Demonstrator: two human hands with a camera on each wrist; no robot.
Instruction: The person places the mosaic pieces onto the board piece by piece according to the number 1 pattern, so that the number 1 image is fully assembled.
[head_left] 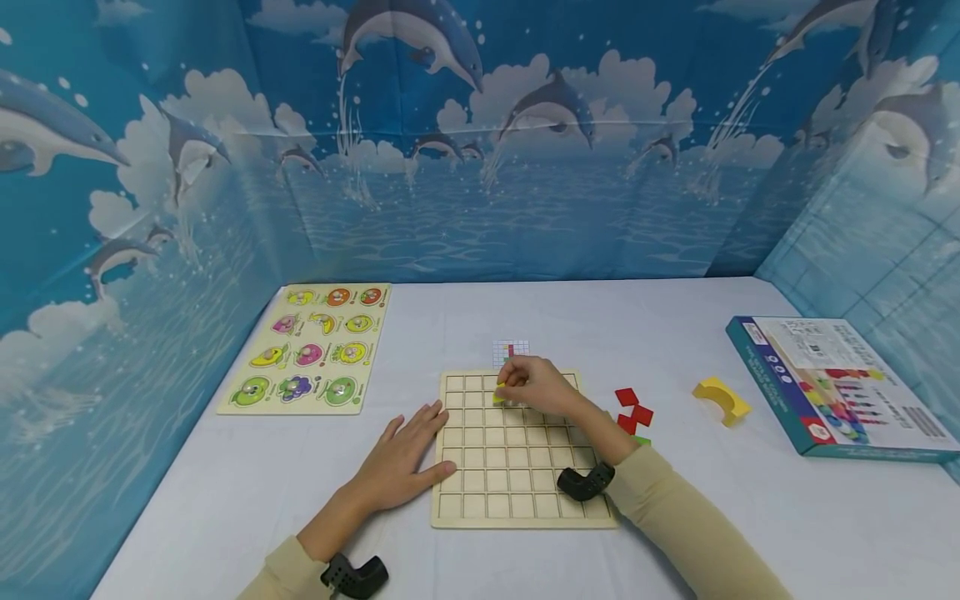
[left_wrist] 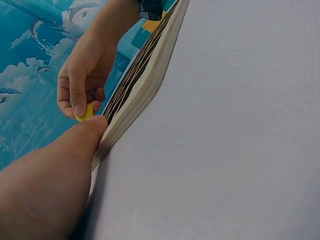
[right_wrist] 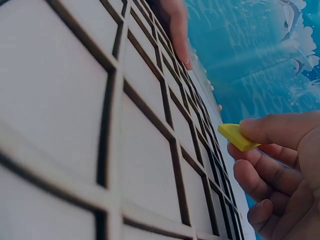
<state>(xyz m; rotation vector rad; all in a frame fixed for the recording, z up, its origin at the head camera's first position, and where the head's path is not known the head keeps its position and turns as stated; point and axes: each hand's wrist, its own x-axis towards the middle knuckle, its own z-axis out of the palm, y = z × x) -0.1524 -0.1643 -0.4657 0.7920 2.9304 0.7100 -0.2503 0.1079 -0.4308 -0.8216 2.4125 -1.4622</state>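
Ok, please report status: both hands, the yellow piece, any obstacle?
Right hand pinches yellow piece just above grid board. Left hand flat, steadying board's left edge. Cells nearby look free; red pieces lie off the board.

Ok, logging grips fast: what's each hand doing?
Left hand: open, flat, steadying the grid board.
Right hand: pinching a yellow piece.
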